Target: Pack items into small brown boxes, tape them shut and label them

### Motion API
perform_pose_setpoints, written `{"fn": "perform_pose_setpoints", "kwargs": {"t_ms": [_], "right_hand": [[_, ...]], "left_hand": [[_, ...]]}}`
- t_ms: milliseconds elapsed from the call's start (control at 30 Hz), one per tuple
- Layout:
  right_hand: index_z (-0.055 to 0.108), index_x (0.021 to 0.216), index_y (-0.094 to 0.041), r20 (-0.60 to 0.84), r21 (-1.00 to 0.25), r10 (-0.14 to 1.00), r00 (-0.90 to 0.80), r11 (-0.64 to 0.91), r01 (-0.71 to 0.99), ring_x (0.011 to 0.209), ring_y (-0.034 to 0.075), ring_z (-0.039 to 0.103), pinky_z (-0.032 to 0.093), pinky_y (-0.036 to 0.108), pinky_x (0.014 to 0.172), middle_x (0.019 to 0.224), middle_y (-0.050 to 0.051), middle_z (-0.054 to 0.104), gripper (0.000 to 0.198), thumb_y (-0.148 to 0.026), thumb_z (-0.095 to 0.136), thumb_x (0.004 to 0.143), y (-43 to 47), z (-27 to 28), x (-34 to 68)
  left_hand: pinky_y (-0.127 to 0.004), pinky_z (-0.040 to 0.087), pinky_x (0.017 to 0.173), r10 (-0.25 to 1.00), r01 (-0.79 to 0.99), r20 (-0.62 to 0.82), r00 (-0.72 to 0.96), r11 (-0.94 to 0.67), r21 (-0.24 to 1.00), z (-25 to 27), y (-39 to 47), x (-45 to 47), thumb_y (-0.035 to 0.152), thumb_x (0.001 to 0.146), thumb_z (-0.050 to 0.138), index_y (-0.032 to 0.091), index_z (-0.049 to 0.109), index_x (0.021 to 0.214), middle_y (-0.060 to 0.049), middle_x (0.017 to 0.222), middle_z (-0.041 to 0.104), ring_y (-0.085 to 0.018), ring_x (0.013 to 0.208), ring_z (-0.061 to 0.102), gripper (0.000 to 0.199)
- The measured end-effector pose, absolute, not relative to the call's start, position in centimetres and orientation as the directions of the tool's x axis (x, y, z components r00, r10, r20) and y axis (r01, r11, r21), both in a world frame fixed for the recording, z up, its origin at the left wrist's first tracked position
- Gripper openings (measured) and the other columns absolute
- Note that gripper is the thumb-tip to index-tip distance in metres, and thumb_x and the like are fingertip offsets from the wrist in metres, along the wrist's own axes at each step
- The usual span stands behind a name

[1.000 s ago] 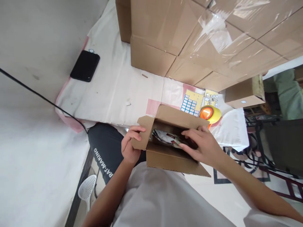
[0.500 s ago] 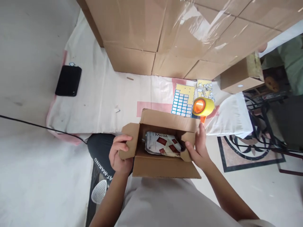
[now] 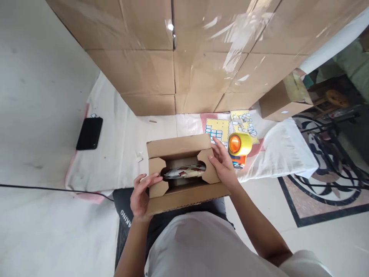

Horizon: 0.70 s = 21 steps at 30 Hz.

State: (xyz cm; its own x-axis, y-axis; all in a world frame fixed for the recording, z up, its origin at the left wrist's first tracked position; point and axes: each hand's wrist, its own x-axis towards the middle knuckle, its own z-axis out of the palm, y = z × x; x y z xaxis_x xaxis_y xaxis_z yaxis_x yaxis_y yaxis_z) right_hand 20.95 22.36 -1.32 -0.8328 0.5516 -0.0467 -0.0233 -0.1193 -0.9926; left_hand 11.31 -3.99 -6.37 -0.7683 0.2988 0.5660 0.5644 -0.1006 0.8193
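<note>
Inside the open box [image 3: 186,198], the printed packaging [image 3: 184,171] is partly covered by 2 end flaps [image 3: 211,167], its print too small to be read. The stacked cartons [image 3: 201,73] are cut off by the view's top edge.

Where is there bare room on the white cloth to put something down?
Mostly bare cloth lies between the black flat case and the little scrap left of the open box. Another bare patch is right of the tape dispenser, toward the cloth's right end. It's crowded around the dispenser, with label sheets behind and the box beside.
</note>
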Motion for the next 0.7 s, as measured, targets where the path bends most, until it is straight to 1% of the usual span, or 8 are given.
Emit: {"fn": "perform_pose_setpoints", "kwargs": {"t_ms": [100, 167, 233, 333, 400, 433, 567, 700], "right_hand": [[0.048, 0.146, -0.035, -0.023, -0.989, 0.564, -0.826, -0.135, -0.065, 0.141, 0.022, 0.047, 0.034, 0.041, 0.122, 0.146, 0.003, 0.055, 0.059, -0.034, 0.068, 0.091, 22.5, -2.0, 20.5], [0.049, 0.145, -0.036, -0.005, -0.986, 0.575, -0.818, -0.140, -0.092, 0.142, 0.021, 0.045, 0.031, 0.040, 0.124, 0.147, 0.002, 0.055, 0.058, -0.033, 0.068, 0.090, 22.4, -2.5, 20.6], [0.050, 0.144, -0.037, 0.010, -0.982, 0.587, -0.810, -0.148, -0.119, 0.143, 0.020, 0.045, 0.029, 0.040, 0.125, 0.147, 0.001, 0.054, 0.057, -0.032, 0.069, 0.090, 22.4, -2.9, 20.8], [0.051, 0.143, -0.039, -0.008, -0.974, 0.588, -0.809, -0.186, -0.126, 0.143, 0.019, 0.044, 0.027, 0.040, 0.126, 0.147, -0.001, 0.055, 0.058, -0.031, 0.070, 0.088, 22.5, -3.3, 21.0], [0.052, 0.141, -0.041, -0.030, -0.971, 0.593, -0.804, -0.210, -0.118, 0.144, 0.019, 0.044, 0.026, 0.041, 0.126, 0.146, -0.003, 0.056, 0.059, -0.030, 0.071, 0.087, 22.6, -3.5, 21.0], [0.053, 0.140, -0.041, -0.035, -0.970, 0.598, -0.801, -0.213, -0.117, 0.143, 0.019, 0.044, 0.026, 0.042, 0.126, 0.146, -0.003, 0.056, 0.058, -0.029, 0.071, 0.086, 22.6, -3.6, 21.0], [0.061, 0.130, -0.038, 0.003, -0.971, 0.622, -0.783, -0.184, -0.150, 0.141, 0.020, 0.045, 0.030, 0.042, 0.123, 0.147, -0.003, 0.055, 0.045, -0.029, 0.069, 0.086, 22.5, -4.0, 20.9], [0.063, 0.116, -0.036, 0.098, -0.953, 0.640, -0.762, -0.160, -0.257, 0.126, 0.019, 0.057, 0.040, 0.040, 0.113, 0.127, -0.002, 0.065, 0.030, -0.026, 0.065, 0.088, 22.4, -4.0, 20.6]], "left_hand": [[-0.058, 0.035, 0.110, 0.408, 0.612, 0.593, -0.694, -0.100, 0.785, -5.9, -5.1, 9.8, 0.083, 0.086, 0.022, 0.026, 0.054, 0.137, -0.010, 0.099, 0.078, -0.033, 0.106, 0.071, 0.083], [-0.057, 0.035, 0.110, 0.518, 0.674, 0.593, -0.616, -0.042, 0.738, -5.5, -5.7, 9.3, 0.089, 0.078, 0.037, 0.025, 0.051, 0.141, -0.011, 0.105, 0.078, -0.034, 0.109, 0.070, 0.090], [-0.056, 0.035, 0.111, 0.560, 0.715, 0.593, -0.578, -0.003, 0.699, -5.2, -5.8, 9.3, 0.085, 0.075, 0.052, 0.024, 0.052, 0.139, -0.011, 0.106, 0.077, -0.034, 0.110, 0.070, 0.088], [-0.053, 0.043, 0.107, 0.414, 0.623, 0.559, -0.718, 0.025, 0.782, -5.2, -4.6, 10.2, 0.053, 0.087, 0.067, 0.025, 0.053, 0.136, -0.006, 0.098, 0.077, -0.027, 0.103, 0.072, 0.058], [-0.047, 0.050, 0.102, 0.277, 0.491, 0.464, -0.842, 0.035, 0.870, -5.2, -3.4, 11.0, 0.030, 0.089, 0.068, 0.027, 0.052, 0.134, -0.004, 0.103, 0.074, -0.022, 0.102, 0.071, 0.047], [-0.045, 0.051, 0.103, 0.235, 0.441, 0.422, -0.876, 0.036, 0.897, -5.1, -2.9, 11.2, 0.026, 0.089, 0.067, 0.027, 0.053, 0.133, -0.005, 0.110, 0.071, -0.021, 0.106, 0.069, 0.046], [-0.045, 0.042, 0.115, 0.202, 0.389, 0.372, -0.906, 0.051, 0.920, -4.4, -1.8, 11.6, 0.027, 0.087, 0.069, 0.028, 0.055, 0.133, -0.010, 0.142, 0.052, -0.025, 0.136, 0.049, 0.048], [-0.043, 0.037, 0.119, 0.264, 0.327, 0.301, -0.916, 0.059, 0.943, -3.8, -1.9, 11.4, 0.031, 0.089, 0.066, 0.030, 0.051, 0.139, -0.009, 0.152, 0.043, -0.026, 0.144, 0.039, 0.051]]}}
